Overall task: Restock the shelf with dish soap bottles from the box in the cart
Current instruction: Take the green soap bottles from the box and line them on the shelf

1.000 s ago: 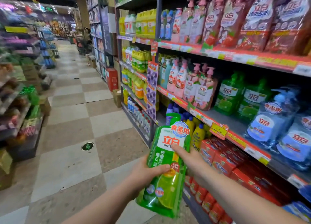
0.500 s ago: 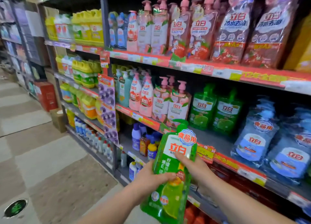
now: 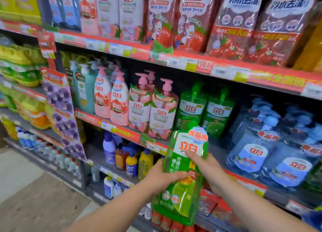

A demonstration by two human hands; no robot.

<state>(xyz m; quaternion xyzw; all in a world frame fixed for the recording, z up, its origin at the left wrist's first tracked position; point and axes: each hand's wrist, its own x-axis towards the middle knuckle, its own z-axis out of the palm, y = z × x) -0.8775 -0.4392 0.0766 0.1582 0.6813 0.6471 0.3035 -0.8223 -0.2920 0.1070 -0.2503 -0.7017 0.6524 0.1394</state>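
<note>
Holding green dish soap pack (image 3: 183,172) upright, roughly chest-level in front of the middle shelf (image 3: 244,181). Left hand (image 3: 162,178) wraps its left edge, thumb across the front; right hand (image 3: 203,169) grips the right side, fingertip on the label. Both closed on it. Matching green bottles (image 3: 205,113) stand on that shelf just behind, pink pump bottles (image 3: 153,106) left, blue packs (image 3: 271,144) right.

I see one green dish soap pack (image 3: 181,176), glossy, with a white label panel, red characters and a round blue-rimmed badge at its top right corner. It stands nearly upright, leaning slightly right, in front of the middle shelf's (image 3: 122,129) front edge, below two matching green packs (image 3: 205,113) on that shelf.
</note>
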